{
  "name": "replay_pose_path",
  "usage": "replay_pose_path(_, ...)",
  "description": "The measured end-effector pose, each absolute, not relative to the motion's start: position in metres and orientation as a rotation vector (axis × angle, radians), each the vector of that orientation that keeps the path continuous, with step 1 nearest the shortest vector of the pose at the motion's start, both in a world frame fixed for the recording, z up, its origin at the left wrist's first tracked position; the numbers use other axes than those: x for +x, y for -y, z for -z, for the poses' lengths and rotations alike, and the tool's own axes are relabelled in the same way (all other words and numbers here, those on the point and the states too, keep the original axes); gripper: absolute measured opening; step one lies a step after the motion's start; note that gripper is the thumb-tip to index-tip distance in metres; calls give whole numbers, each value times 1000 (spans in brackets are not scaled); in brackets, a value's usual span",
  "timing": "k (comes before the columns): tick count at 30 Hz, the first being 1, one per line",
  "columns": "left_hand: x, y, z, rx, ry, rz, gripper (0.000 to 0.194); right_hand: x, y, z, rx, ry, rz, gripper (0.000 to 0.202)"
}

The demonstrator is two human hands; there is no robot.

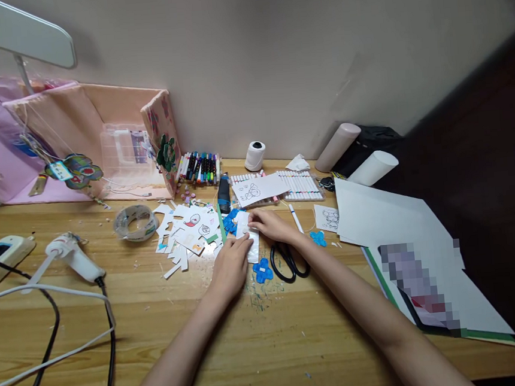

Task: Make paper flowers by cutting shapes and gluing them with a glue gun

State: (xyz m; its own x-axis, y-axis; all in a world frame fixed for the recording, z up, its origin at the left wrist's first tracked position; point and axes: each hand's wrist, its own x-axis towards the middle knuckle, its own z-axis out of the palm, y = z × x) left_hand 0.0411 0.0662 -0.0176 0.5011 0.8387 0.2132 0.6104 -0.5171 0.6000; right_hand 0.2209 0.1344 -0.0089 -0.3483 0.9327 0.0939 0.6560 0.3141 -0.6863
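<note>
A narrow white strip (254,254), like a sheet of paper or stickers, lies between my hands on the wooden table. My left hand (231,268) grips its left side, fingers bent over it. With closed fingertips, my right hand (273,225) pinches at its upper right part; any small piece there is too tiny to make out. Just below the strip is a blue flower cutout (262,270) with a small white patch at its centre. Black-handled scissors (283,269) lie partly under my right wrist. More blue cutouts (230,222) sit behind my left hand.
Paper scraps (184,238) and a tape roll (135,221) lie left. A glue gun (76,260) with trailing cords is farther left. Markers (199,168), a thread spool (255,156) and a drawing (261,188) stand behind. White sheets (389,211) and a phone (422,293) are right.
</note>
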Motion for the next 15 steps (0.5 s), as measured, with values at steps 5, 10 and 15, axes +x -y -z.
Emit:
replay_pose_path(5,42,-66,16,2290,-1184,-699,39,218,-123,11,-1370,2001,-844,7)
replay_pose_path(10,38,-65,12,2282,-1173,-712,33,207,-117,6,-1317,2030,-855,12)
replay_pose_path(15,32,-65,9,2224,-1252,-714,27,203,-117,5,-1280,2066,-813,14)
